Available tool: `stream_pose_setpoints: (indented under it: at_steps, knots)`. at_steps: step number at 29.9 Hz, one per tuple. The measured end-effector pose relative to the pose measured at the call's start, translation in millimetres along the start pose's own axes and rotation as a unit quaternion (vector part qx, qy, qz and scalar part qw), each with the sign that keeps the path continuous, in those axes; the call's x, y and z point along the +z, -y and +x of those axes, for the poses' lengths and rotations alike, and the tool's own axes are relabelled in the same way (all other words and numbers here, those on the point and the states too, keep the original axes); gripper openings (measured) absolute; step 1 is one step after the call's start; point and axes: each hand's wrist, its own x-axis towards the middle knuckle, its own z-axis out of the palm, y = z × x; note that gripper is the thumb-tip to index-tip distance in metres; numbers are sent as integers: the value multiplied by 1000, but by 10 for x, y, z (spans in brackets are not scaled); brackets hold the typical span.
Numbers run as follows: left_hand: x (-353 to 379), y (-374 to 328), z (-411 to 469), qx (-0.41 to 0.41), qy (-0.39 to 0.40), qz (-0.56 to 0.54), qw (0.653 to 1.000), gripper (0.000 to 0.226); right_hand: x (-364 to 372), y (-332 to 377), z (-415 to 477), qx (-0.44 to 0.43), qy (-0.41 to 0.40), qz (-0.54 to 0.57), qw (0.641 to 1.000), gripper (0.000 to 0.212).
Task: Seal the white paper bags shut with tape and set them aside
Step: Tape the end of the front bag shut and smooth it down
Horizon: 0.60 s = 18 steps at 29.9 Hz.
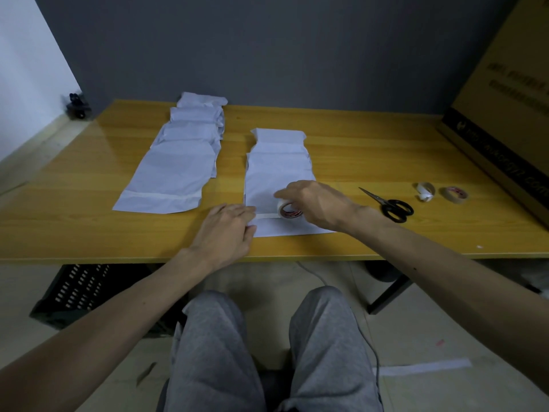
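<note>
In the head view, our left hand [228, 230] lies flat, fingers straight, pressing the tape's free end onto the left edge of the flat white paper bag [279, 176] nearest us on the yellow wooden table [356, 150]. Our right hand [319, 203] curls round the small roll of white tape [286, 209], which stands on the bag's folded mouth. We judge the strip part laid. We should pull it taut and straight across the fold, then cut with the black-handled scissors [390, 206] lying near on the right.
</note>
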Motion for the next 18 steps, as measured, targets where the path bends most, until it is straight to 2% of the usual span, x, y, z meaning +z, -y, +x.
stream_pose_setpoints:
  at_steps: [2,5,7,14,18]
  knots:
    - [-13,-12,-17,0,-5,-5,1000,37,11,-4,6,18,-9,2,1000,54]
    - [-30,-25,-25,10,-8,-7,1000,39,25,-14,12,1,-26,3,1000,23]
    - [-25,-35,-31,20,-8,0,1000,39,26,-10,18,-10,-32,22,999,19]
    - [32,-28,2,80,4,-24,996,36,78,4,41,-22,-34,26,999,31]
    - [52,-21,9,86,20,-49,995,43,135,-2,15,-3,-47,30,998,56]
